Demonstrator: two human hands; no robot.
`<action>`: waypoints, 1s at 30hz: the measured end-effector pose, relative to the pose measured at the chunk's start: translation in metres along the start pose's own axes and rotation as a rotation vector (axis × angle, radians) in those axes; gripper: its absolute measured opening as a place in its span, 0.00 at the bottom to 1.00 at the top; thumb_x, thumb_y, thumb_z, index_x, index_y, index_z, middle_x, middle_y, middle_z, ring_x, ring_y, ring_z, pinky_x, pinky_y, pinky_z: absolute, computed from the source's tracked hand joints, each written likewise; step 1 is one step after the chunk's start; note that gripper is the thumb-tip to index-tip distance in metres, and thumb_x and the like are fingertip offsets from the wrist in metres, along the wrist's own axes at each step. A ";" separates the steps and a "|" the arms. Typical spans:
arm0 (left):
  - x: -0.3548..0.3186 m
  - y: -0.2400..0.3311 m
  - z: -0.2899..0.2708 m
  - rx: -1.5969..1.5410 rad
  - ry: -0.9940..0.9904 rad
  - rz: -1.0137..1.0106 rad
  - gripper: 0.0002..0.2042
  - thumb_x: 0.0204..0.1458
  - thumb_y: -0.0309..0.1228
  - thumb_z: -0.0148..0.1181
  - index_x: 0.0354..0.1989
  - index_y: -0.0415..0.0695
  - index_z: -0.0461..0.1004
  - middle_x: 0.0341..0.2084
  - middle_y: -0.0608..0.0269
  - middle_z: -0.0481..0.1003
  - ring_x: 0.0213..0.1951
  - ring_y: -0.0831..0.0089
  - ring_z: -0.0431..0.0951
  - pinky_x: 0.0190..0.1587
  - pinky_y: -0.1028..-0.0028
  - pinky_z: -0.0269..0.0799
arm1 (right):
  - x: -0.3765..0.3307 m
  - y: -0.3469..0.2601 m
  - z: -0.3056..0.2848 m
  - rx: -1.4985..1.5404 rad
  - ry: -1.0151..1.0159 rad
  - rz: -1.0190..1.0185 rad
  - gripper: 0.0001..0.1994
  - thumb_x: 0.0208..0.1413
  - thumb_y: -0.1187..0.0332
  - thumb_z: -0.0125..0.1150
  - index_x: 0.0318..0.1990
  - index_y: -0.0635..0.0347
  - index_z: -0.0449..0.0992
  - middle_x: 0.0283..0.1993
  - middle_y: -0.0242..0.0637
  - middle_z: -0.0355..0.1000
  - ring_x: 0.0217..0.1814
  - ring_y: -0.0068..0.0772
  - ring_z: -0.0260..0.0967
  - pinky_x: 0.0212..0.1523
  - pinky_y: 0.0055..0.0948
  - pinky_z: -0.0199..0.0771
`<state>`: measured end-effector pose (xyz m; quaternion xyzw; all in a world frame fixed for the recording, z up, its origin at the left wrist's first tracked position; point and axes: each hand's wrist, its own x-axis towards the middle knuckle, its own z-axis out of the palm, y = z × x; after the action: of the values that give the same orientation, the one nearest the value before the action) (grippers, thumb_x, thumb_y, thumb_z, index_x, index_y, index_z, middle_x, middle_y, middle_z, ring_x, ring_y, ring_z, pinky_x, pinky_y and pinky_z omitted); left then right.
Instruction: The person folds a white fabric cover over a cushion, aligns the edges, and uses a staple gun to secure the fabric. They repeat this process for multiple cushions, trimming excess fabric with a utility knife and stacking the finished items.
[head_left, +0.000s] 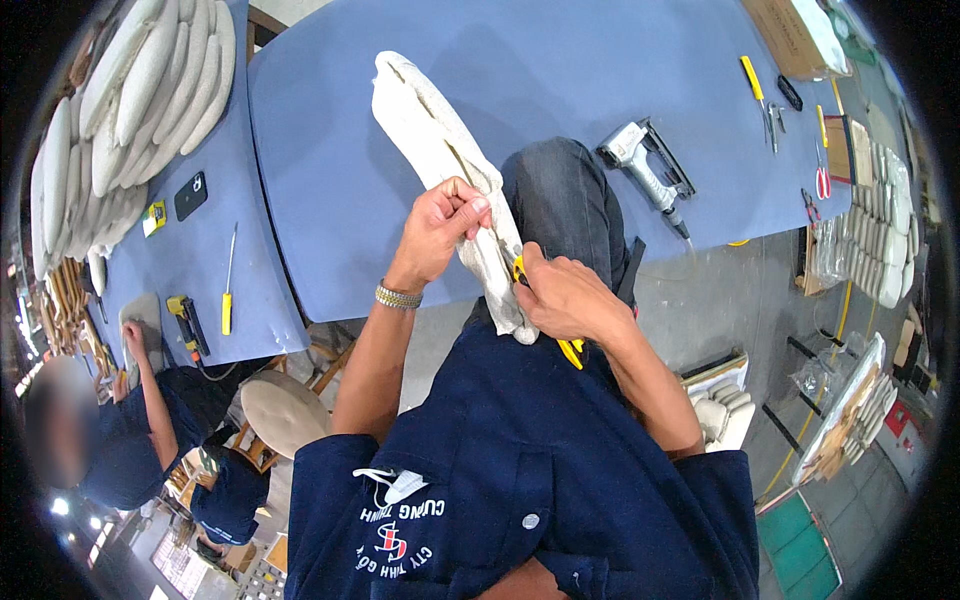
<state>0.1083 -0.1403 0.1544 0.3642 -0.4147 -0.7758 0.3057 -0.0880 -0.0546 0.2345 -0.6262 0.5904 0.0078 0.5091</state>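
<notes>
A long cream fabric-covered pad [425,115] lies slantwise from the blue table across my raised knee to my waist. Along its length the cloth edges form a folded seam. My left hand [447,228] is closed in a pinch on the cloth at the seam, about the middle of the pad. Lower down, my right hand [570,297] is closed round a yellow-handled tool [571,352], held against the pad's near part. The tool's working end is mostly hidden by my fingers and the cloth, so its exact kind does not show.
On the blue table [330,170] a staple gun [640,165] lies right of my knee. Farther right are a yellow-handled screwdriver [752,78] and red-handled scissors [823,182]. Cream pads [165,90] are piled at left, near a phone [190,196]. A co-worker [130,440] sits lower left.
</notes>
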 end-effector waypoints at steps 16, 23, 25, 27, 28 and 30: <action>0.012 0.000 -0.014 -0.382 -0.101 -0.106 0.04 0.67 0.31 0.58 0.38 0.49 0.70 0.29 0.72 0.69 0.29 0.87 0.65 0.30 0.85 0.63 | -0.060 0.011 0.024 0.022 -0.170 0.129 0.19 0.63 0.63 0.54 0.51 0.73 0.63 0.36 0.67 0.76 0.42 0.72 0.76 0.47 0.62 0.73; 0.007 0.000 -0.013 -0.445 -0.033 -0.046 0.04 0.66 0.29 0.58 0.38 0.47 0.71 0.28 0.71 0.70 0.29 0.85 0.67 0.32 0.84 0.66 | -0.066 0.004 0.032 -0.024 -0.159 0.141 0.19 0.63 0.63 0.54 0.51 0.73 0.64 0.39 0.67 0.77 0.44 0.73 0.75 0.49 0.62 0.73; 0.008 0.007 -0.022 -0.467 -0.060 0.061 0.03 0.66 0.28 0.58 0.38 0.47 0.72 0.28 0.70 0.71 0.29 0.82 0.68 0.34 0.83 0.68 | -0.069 0.004 0.039 -0.027 -0.134 0.133 0.19 0.63 0.63 0.54 0.51 0.72 0.64 0.38 0.66 0.77 0.44 0.73 0.76 0.49 0.62 0.73; 0.011 0.052 -0.021 -0.499 -0.082 0.234 0.03 0.66 0.28 0.58 0.38 0.46 0.72 0.28 0.69 0.72 0.29 0.81 0.70 0.34 0.82 0.69 | -0.069 0.008 0.049 -0.035 -0.091 0.103 0.18 0.63 0.63 0.53 0.50 0.71 0.65 0.38 0.66 0.77 0.43 0.73 0.76 0.48 0.62 0.73; 0.010 0.074 -0.014 -0.399 -0.099 0.282 0.03 0.66 0.29 0.58 0.38 0.46 0.72 0.28 0.68 0.73 0.28 0.81 0.70 0.34 0.81 0.70 | -0.070 0.009 0.050 -0.038 -0.082 0.114 0.18 0.63 0.62 0.53 0.50 0.70 0.65 0.38 0.66 0.77 0.43 0.73 0.76 0.48 0.62 0.73; 0.008 0.115 -0.005 -0.190 -0.130 0.387 0.04 0.66 0.29 0.59 0.38 0.45 0.73 0.28 0.66 0.75 0.28 0.80 0.72 0.35 0.79 0.71 | -0.072 0.007 0.047 -0.049 -0.054 0.126 0.17 0.64 0.62 0.54 0.49 0.68 0.65 0.37 0.67 0.77 0.42 0.73 0.76 0.47 0.62 0.74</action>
<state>0.1283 -0.2022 0.2494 0.1966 -0.4208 -0.7602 0.4543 -0.0872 0.0300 0.2511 -0.5995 0.6142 0.0711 0.5082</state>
